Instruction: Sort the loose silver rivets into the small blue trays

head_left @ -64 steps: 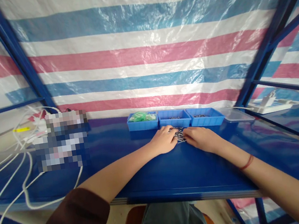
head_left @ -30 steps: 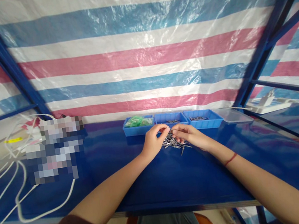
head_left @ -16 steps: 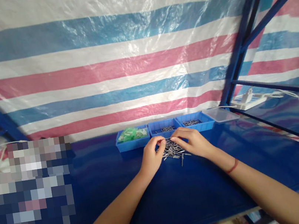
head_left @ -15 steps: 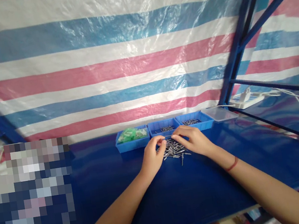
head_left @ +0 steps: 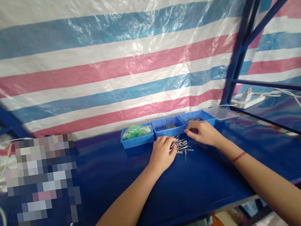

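We are apparently sorting the pins by hand from the pile [head_left: 182,145], which is lying on the tabletop [head_left: 178,188]. Our left hand [head_left: 161,153] is curving over the pile's left edge, thumb and fingers part-way apart and touching pins. Our right hand [head_left: 203,132] is hovering just beyond the pile's right side, fingertips curling narrowly; we cannot tell whether either hand is gripping a pin. Beyond the pile, 3 trays are standing in a row: the middle tray [head_left: 170,130] and right tray [head_left: 211,119] are holding loose pins, while the left tray [head_left: 138,141] is holding green packets [head_left: 136,131]. As we are judging it, the next move is calling for a light fingertip pinch, separating 1 pin from its crossing neighbours.
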### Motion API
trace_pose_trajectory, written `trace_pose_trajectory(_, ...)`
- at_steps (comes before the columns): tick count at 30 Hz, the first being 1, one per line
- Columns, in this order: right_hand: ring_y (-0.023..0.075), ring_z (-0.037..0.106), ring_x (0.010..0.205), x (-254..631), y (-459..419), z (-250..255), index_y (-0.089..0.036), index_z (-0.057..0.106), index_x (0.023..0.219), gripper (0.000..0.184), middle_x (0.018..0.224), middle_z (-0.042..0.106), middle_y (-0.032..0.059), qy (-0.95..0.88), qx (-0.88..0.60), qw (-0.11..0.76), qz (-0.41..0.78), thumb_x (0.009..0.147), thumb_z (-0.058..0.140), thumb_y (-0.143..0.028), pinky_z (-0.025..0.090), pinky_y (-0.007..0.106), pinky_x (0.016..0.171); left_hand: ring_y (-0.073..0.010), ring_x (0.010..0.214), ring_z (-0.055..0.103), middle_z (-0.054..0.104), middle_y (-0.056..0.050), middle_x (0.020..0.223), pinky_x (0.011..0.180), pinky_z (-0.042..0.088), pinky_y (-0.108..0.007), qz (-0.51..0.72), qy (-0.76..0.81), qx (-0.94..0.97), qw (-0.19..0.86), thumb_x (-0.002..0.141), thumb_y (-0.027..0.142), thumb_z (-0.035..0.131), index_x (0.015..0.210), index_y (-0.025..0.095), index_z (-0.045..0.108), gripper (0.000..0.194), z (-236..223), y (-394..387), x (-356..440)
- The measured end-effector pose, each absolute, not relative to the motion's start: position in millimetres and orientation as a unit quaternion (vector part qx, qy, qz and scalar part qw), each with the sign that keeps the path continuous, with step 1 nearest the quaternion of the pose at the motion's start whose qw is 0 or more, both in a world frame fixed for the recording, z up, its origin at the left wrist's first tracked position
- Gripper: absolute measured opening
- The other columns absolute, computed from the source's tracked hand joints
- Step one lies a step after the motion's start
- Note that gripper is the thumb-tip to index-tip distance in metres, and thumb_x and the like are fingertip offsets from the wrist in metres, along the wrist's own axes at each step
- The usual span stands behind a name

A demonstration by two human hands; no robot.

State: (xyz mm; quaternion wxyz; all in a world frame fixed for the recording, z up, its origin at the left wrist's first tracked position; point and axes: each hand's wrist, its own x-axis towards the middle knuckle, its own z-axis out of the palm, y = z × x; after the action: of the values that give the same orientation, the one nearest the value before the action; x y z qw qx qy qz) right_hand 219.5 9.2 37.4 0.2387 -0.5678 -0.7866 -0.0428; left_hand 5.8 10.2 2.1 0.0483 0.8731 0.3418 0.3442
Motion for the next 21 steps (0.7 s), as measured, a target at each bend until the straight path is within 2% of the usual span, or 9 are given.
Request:
trace_pose_trajectory(3,0.0161,0.056,0.063,211.6,6.2,32.7,-0.018,0.063,0.071,0.027,0.07,0.064,0.004,-0.821,-0.549,0.153,0.026,0.079,0.049,-0.04,0.039,0.026,0.061,-0.0206,0.1,0.051,0.06,-0.004,0.101,0.089,0.042,-0.035,0.34,0.356,0.87,0.036,0.085,0.023,0.046,0.102,0.023,0.058,0.021,0.2,11.1,6.9)
trace_pose_trajectory(7,0.0141,0.054,0.058,211.5,9.0,26.6,-0.018,0.061,0.07,0.02,0.066,0.062,0.0029,-0.829,-0.545,0.118,0.052,0.076,0.052,-0.035,0.035,0.024,0.053,-0.0208,0.101,0.051,0.061,-0.004,0.102,0.089,0.042,-0.035,0.332,0.357,0.873,0.025,0.084,0.023,0.047,0.103,0.021,0.058,0.022,-2.2,11.6,7.9)
trace_pose_trajectory(15,0.0131,0.053,0.061,209.3,13.6,22.9,-0.016,0.058,0.071,0.009,0.069,0.061,0.0033,-0.863,-0.48,0.15,0.04,0.075,0.05,-0.019,0.035,0.023,0.058,-0.0209,0.101,0.051,0.06,-0.005,0.106,0.09,0.042,-0.035,0.3,0.347,0.889,-0.009,0.084,0.026,0.049,0.108,0.021,0.057,0.026,-2.9,9.9,9.2)
trace_pose_trajectory(19,0.0118,0.05,0.06,198.2,6.0,26.0,-0.017,0.054,0.077,0.007,0.07,0.059,0.0023,-0.868,-0.457,0.196,0.014,0.079,0.047,-0.018,0.034,0.023,0.057,-0.0213,0.102,0.053,0.059,-0.007,0.109,0.089,0.042,-0.035,0.315,0.36,0.878,-0.023,0.086,0.032,0.047,0.115,0.02,0.053,0.032,-2.9,10.6,8.7)
trace_pose_trajectory(21,0.0109,0.048,0.056,190.6,1.6,27.4,-0.017,0.054,0.08,0.008,0.067,0.057,0.0006,-0.864,-0.448,0.227,0.025,0.08,0.046,-0.02,0.034,0.023,0.055,-0.0206,0.098,0.055,0.06,-0.007,0.105,0.087,0.043,-0.033,0.325,0.367,0.871,-0.017,0.088,0.033,0.044,0.112,0.019,0.055,0.03,-2.4,12.3,7.3)
